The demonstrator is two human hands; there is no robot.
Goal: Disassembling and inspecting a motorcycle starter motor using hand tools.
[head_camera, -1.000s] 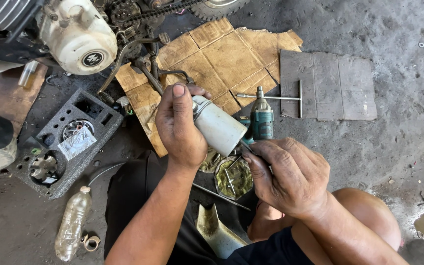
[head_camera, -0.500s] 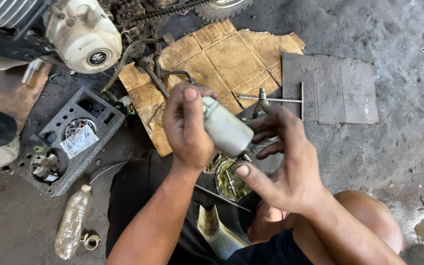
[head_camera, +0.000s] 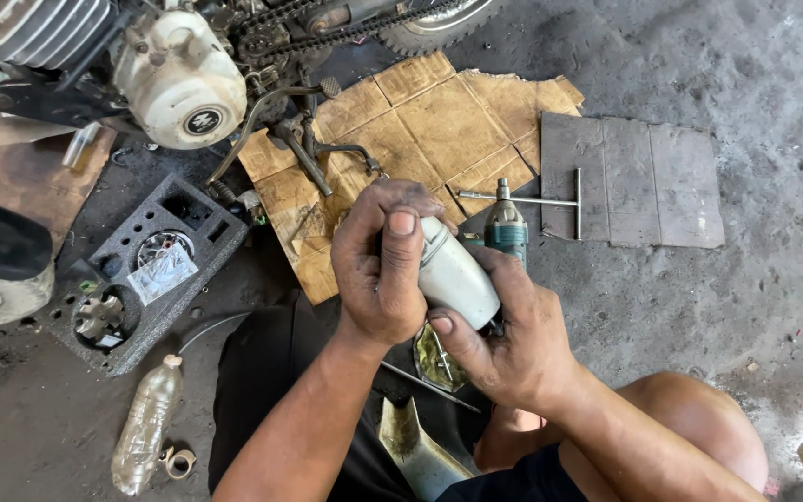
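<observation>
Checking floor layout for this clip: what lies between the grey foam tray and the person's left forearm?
In the head view, only bare dark floor and a thin curved wire lie between the foam tray and the left forearm.

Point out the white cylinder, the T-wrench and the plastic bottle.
white cylinder point(head_camera: 457, 274), head view, bare side between the hands
T-wrench point(head_camera: 536, 201), head view, mid shaft
plastic bottle point(head_camera: 146, 428), head view, middle of body

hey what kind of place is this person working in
Most likely a motorcycle repair spot, on a bare concrete floor. A motorcycle engine and drive chain sit at the top, a T-handle wrench lies on flattened cardboard, and both greasy hands grip a pale cylindrical part.
</observation>
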